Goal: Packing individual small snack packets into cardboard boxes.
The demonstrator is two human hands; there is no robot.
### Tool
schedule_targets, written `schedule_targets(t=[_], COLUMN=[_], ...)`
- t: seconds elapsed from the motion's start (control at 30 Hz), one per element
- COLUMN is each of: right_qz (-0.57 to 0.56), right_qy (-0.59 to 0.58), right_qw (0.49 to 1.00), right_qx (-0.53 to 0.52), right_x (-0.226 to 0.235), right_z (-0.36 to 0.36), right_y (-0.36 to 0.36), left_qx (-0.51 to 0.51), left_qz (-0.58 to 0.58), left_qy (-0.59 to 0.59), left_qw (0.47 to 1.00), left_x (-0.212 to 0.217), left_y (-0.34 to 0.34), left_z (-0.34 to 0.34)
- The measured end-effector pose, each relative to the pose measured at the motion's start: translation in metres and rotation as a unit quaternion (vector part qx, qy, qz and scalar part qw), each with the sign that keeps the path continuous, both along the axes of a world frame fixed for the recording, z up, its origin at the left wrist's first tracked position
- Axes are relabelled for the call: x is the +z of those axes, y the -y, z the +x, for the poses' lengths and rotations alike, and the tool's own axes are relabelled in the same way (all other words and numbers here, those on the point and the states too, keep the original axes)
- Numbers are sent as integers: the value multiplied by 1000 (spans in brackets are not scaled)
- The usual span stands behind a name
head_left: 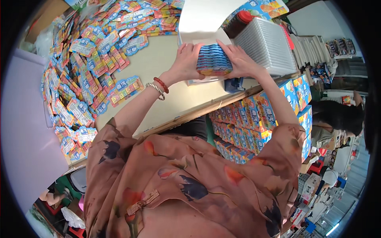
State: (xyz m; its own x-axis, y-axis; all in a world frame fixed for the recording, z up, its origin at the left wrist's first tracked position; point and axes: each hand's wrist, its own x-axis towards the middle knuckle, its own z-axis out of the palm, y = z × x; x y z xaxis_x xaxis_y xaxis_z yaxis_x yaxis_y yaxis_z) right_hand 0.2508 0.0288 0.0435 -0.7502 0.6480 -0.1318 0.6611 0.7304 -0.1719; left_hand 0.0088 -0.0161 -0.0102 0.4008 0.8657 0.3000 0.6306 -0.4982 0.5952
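My left hand [183, 63] and my right hand [243, 60] grip a stack of colourful flat candy-like packs [214, 59] from both sides. The packs lie in even layers, with blue edges showing and orange and yellow at the near end. Directly behind the stack is an open white cardboard box [189, 36], its broad white flap [206, 14] standing up at the far side. The stack sits at the box's near side; whether it rests on the box or is held just above is hidden by my hands. Both hands have their fingers closed against the stack.
A large heap of loose matching packs [95, 75] covers the table's left and far side. Ribbed clear plastic trays [266, 45] and a red-lidded jar [240, 23] stand right of the box. Filled printed boxes [254, 119] are stacked below the wooden table edge [198, 111]. A person [337, 115] is at far right.
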Motion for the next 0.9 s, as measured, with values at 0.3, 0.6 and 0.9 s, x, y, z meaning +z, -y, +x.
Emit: schedule_targets(t=[0.3, 0.6, 0.9], right_qz=[123, 48, 70], right_qy=[44, -139, 33], right_qw=[991, 989, 994], right_qx=[-12, 12, 72], right_x=[1, -20, -18], right_z=[-10, 11, -7], right_y=[24, 34, 28], left_qx=[28, -12, -47], left_qz=[-40, 15, -108], left_qy=[-144, -127, -239], left_qw=[988, 992, 964], left_x=[-5, -9, 2], left_y=[-1, -7, -17], left_z=[10, 3, 3])
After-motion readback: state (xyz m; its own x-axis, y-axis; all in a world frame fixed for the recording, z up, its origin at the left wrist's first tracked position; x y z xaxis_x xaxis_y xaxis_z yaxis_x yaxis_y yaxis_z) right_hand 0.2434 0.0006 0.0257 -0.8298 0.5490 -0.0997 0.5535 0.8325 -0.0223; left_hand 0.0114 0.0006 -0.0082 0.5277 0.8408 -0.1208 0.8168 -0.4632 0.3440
